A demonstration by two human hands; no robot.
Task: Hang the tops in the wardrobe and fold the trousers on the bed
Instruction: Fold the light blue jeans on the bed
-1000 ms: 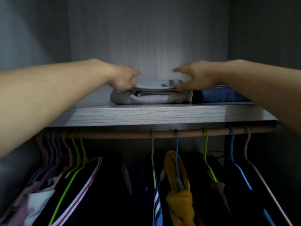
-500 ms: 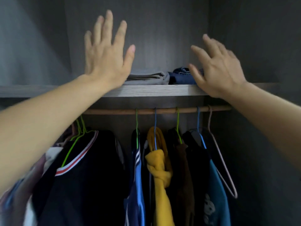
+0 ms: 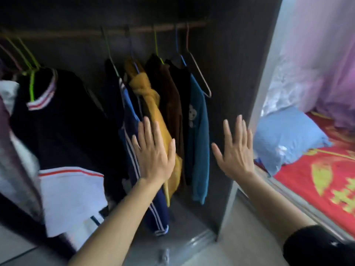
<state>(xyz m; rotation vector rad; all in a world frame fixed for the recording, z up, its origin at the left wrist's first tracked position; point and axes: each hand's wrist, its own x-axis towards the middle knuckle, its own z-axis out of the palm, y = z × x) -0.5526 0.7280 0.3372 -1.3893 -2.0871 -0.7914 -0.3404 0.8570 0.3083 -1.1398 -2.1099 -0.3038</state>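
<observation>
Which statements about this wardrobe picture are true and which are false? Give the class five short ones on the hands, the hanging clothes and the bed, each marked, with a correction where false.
1. The left hand and right hand both have straight, spread fingers and hold nothing. True.
2. The yellow top hangs from the rail. True.
3. The rightmost hanger carries a white shirt. False: it is bare.
4. The pillow on the bed is green. False: it is blue.
5. The teal top hangs right of the brown top. True.
</observation>
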